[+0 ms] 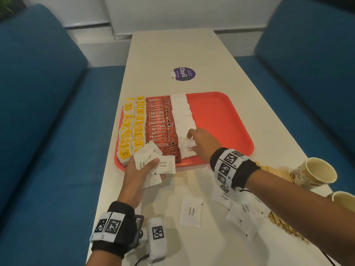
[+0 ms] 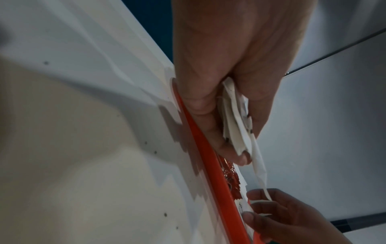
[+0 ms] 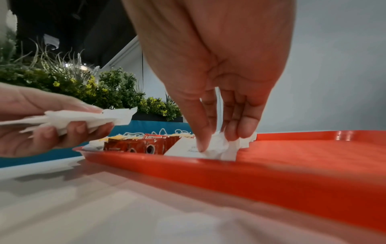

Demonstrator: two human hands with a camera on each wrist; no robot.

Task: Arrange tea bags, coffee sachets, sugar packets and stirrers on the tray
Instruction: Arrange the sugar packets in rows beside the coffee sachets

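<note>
Sugar packets: a white column (image 1: 182, 116) is laid on the tray (image 1: 221, 116), just right of the coffee sachets (image 1: 160, 127); its near end lies under the right hand.
Right hand (image 1: 203, 144): reached down onto the near end of the sugar column; the topmost packet (image 3: 217, 147) is pinched between thumb and fingertips (image 3: 236, 132), so this grip is clamped on a packet still touching the row.
Left hand (image 1: 137, 175): held over the tray's near left corner; a fanned bunch of sugar packets (image 1: 153, 162) is clamped between thumb above and fingers below, and is held above the tray's near rim.
Tea bags: two yellow columns (image 1: 132, 127) are set along the tray's left side, touching the coffee sachets.
Tray: red, placed on the table (image 1: 172, 50); its right part is bare.
Loose packets (image 1: 191, 212): scattered on the table near the tray's front edge, partly under the right forearm.
Stirrers (image 1: 276, 171): wooden, lying on the table to the right, beside a tipped paper cup (image 1: 315, 173).
</note>
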